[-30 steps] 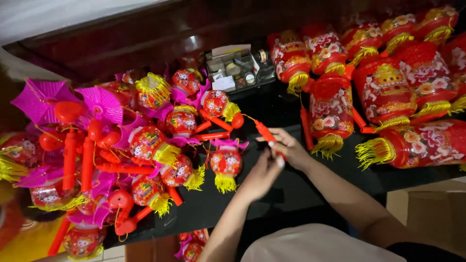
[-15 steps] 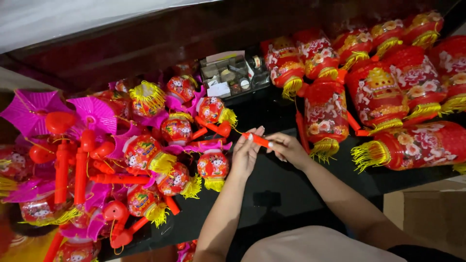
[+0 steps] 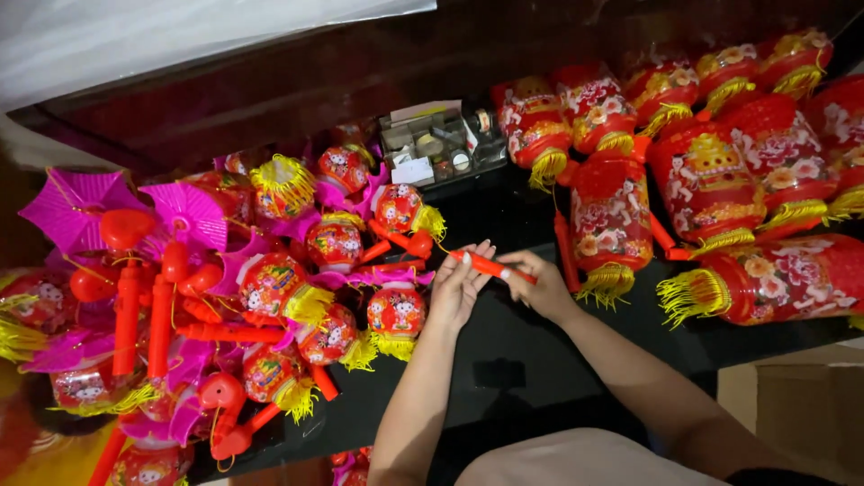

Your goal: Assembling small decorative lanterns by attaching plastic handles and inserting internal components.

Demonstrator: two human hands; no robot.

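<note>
Both hands hold one red stick (image 3: 490, 265) above the black tabletop (image 3: 504, 360) — right hand (image 3: 540, 283) fingers clamped on its end, left hand (image 3: 457, 288) fingers closed around its tip; small lanterns (image 3: 396, 310) lie just beside.

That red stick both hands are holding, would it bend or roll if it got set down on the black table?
The red stick looks like a straight, thin plastic rod, so it is probably stiff and light. The right hand pinches one end while the left hand meets the other. Being slim and apparently round, it may roll on the smooth black table.
</note>
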